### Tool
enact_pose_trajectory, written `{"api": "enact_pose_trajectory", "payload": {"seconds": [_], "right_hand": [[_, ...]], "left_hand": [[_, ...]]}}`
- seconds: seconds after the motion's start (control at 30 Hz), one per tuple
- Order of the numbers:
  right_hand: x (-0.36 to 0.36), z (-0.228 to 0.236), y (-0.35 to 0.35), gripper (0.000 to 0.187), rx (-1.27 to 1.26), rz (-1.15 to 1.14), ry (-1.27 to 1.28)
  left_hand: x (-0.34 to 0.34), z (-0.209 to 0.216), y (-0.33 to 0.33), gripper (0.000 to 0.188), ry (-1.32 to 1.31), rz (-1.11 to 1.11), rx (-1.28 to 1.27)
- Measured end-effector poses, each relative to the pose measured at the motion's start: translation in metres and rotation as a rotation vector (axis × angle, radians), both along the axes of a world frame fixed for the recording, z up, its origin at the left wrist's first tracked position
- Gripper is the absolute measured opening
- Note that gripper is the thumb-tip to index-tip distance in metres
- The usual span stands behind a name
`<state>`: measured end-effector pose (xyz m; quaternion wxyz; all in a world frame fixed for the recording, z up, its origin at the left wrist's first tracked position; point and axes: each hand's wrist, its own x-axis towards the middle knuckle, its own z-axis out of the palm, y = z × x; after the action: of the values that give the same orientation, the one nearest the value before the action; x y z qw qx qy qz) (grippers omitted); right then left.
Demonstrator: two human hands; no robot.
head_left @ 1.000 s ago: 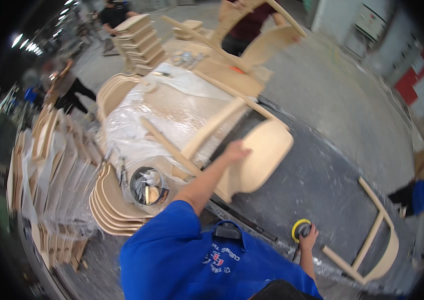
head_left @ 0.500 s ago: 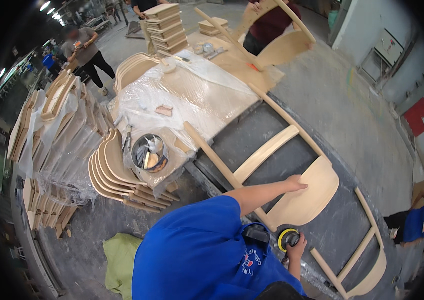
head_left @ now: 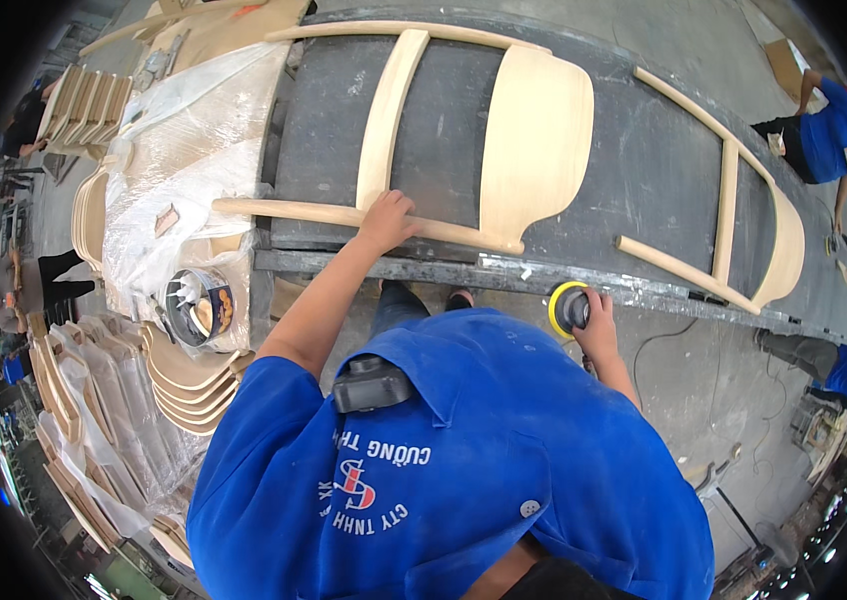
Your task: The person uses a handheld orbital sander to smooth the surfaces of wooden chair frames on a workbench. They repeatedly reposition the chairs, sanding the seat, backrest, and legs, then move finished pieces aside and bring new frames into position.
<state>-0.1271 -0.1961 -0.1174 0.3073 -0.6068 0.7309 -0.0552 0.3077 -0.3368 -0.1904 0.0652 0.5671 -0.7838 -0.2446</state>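
A pale wooden chair frame [head_left: 444, 232] lies flat on the dark worktable, with two long rails, a curved crossbar [head_left: 391, 115] and a broad curved panel [head_left: 536, 140]. My left hand [head_left: 386, 222] is closed over its near rail, right where the crossbar joins. Past the table's near edge, my right hand [head_left: 599, 328] grips a round handheld sander [head_left: 570, 310] with a yellow-rimmed pad. The sander is tilted on its side, apart from the wood.
A second chair frame [head_left: 728, 210] lies farther right on the worktable [head_left: 634, 225]. Left are a plastic-covered table [head_left: 194, 150], a tub [head_left: 199, 308] of tools and stacked curved wooden parts [head_left: 189, 385]. Co-workers in blue [head_left: 834, 130] stand at the right. A cable [head_left: 644, 350] trails over the floor.
My left hand has moved from the broad panel to the near rail by the crossbar. The view has turned. The sander is still in my right hand.
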Motion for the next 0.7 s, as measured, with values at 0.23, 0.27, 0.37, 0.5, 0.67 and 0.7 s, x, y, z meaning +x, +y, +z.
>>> {"api": "enact_pose_trajectory", "payload": {"seconds": [0.23, 0.27, 0.37, 0.5, 0.67, 0.7], "right_hand": [[0.010, 0.000, -0.013, 0.073, -0.018, 0.025, -0.005], [0.012, 0.000, -0.015, 0.073, -0.037, 0.032, 0.001], [0.014, 0.001, -0.016, 0.073, -0.090, 0.035, 0.001], [0.014, -0.001, -0.014, 0.071, -0.108, 0.038, 0.006], [0.016, -0.006, -0.011, 0.069, -0.084, 0.039, 0.029], [0.017, -0.006, -0.011, 0.068, -0.081, 0.057, 0.015]], "left_hand": [[-0.036, -0.004, 0.026, 0.079, -0.086, 0.019, -0.281], [-0.034, -0.005, 0.026, 0.085, -0.081, 0.103, -0.263], [-0.008, -0.006, 0.031, 0.094, -0.130, 0.271, -0.247], [0.043, -0.006, 0.041, 0.099, -0.260, 0.376, -0.159], [0.075, -0.021, 0.045, 0.077, -0.228, 0.379, -0.357], [0.077, -0.024, 0.043, 0.074, -0.216, 0.351, -0.361]]}}
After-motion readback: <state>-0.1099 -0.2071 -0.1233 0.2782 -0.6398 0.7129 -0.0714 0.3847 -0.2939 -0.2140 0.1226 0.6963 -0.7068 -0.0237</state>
